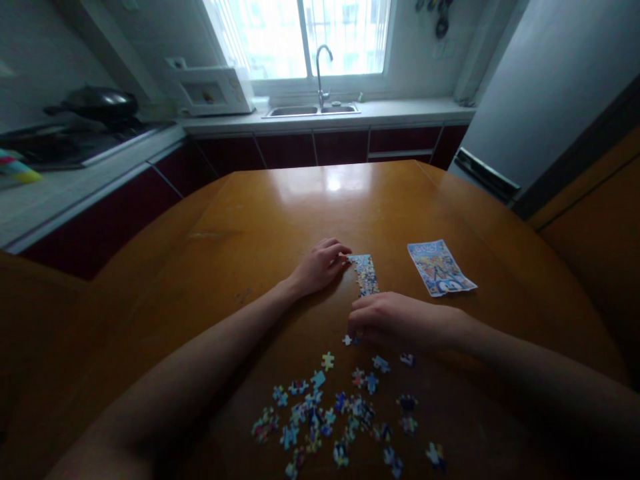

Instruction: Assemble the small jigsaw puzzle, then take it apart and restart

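A partly assembled jigsaw puzzle (367, 272) lies on the wooden table between my hands. My left hand (325, 263) rests at its upper left corner, fingers curled together, fingertips against the edge; anything pinched there is too small to make out. Beside the puzzle's near end, my right hand (387, 317) is bent downward with fingers closed, its fingertips mostly hidden. A pale puzzle piece (347, 340) lies just below those fingers. Nearer to me are many loose puzzle pieces (313, 415), scattered and partly overlapping, with a yellowish piece (327, 361) at their far side.
A creased picture sheet (440, 267) lies right of the puzzle. The table (300, 207) has a rounded outline. Beyond it stand a counter with a sink (295, 111), a white microwave (213, 91), a stove with a wok (100, 103), and a fridge (545, 87) at right.
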`<state>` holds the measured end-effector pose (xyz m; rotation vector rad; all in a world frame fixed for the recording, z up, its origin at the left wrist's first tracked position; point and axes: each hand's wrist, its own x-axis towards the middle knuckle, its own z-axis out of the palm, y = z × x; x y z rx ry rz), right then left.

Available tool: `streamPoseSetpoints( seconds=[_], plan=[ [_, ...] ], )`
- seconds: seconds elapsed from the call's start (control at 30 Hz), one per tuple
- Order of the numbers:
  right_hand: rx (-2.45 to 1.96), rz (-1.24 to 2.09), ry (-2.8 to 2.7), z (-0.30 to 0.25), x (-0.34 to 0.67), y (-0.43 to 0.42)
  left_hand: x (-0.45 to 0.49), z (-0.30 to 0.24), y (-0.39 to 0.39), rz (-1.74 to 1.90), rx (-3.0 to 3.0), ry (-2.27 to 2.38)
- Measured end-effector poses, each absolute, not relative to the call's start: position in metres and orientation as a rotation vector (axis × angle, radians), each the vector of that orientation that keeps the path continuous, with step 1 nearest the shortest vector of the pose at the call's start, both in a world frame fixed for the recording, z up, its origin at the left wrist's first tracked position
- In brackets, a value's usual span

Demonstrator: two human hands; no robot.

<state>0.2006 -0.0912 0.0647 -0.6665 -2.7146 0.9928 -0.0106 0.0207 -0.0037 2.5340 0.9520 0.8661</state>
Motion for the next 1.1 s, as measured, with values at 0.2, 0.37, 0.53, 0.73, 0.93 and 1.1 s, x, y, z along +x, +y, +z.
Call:
streamPoseSetpoints(
  seconds=[0.2, 0.37, 0.53, 0.73, 0.93, 1.1],
  plan=[
    [-0.836, 0.921, -2.224, 0.045, 0.211, -0.059, -0.011, -0.004, 0.022, 1.031, 2.529, 0.972],
    [-1.125, 0.834, -1.863, 0.022, 0.216, -0.039, -0.012, 0.001, 0.020, 1.094, 2.571, 0.856],
    [-1.134, 0.935, -1.705, 0.010, 0.214, -0.033, -0.011, 0.008, 0.011, 1.068, 2.727, 0.677],
    [-1.088, 1.028, -1.659, 0.011, 0.208, -0.035, -0.007, 0.010, 0.004, 1.010, 2.855, 0.627],
    [-1.075, 1.012, -1.665, 0.012, 0.206, -0.036, -0.007, 0.011, 0.001, 1.011, 2.909, 0.658],
    [-1.236, 0.650, -1.668, 0.001, 0.214, -0.027, -0.009, 0.011, 0.006, 1.044, 2.858, 0.777]
  ],
)
